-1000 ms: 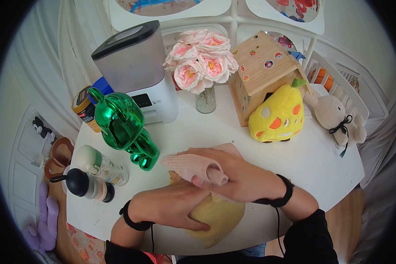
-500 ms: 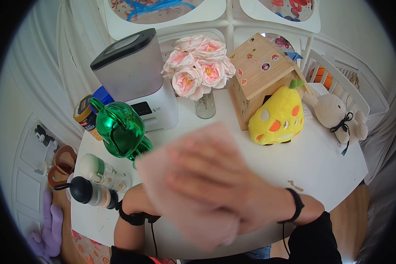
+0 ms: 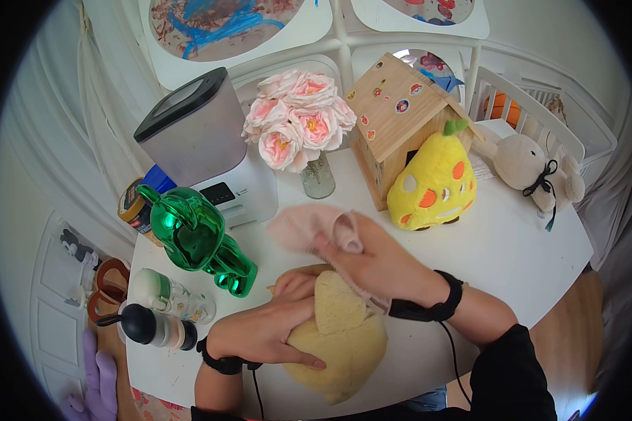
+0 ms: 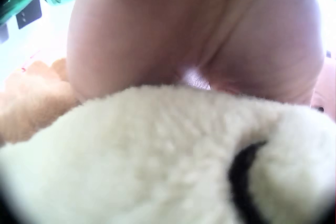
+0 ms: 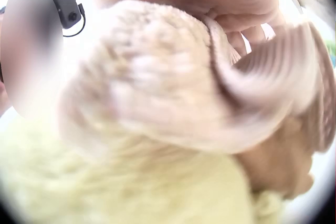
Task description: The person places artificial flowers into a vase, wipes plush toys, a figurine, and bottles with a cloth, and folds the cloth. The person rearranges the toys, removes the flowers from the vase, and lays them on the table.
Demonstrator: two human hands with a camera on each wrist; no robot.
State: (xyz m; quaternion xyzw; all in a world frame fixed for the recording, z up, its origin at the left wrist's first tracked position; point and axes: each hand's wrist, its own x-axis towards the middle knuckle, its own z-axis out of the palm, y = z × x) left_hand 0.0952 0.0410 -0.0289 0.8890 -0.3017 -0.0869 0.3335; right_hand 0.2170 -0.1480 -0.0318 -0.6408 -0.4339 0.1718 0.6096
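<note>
A pale yellow plush toy [image 3: 344, 351] is at the table's near edge, with a fuzzy flap on its top. My left hand [image 3: 270, 326] grips it from the left, thumb across its front. In the left wrist view, the plush [image 4: 131, 145] fills the lower half and shows a black curved mark. Just above and right of the toy, my right hand [image 3: 386, 263] holds a bunched pink ribbed cloth [image 3: 295, 228], thumb pressed on it. The right wrist view shows this cloth [image 5: 157, 77] blurred, close over the yellow plush [image 5: 131, 192].
Left on the white table [image 3: 435, 295] are a shiny green figure [image 3: 189, 231], a patterned bottle [image 3: 179, 298] and a black-topped bottle [image 3: 154, 326]. Farther back stand a lidded appliance [image 3: 196, 133], roses [image 3: 298, 119] in a glass vase, a wooden house [image 3: 393, 105], a yellow pear plush [image 3: 432, 186] and a grey plush [image 3: 523, 168].
The pink cloth was bunched over the toy, then swept spread out across the left hand. Now it is bunched again, higher up, and the toy shows more. The head view has shifted.
</note>
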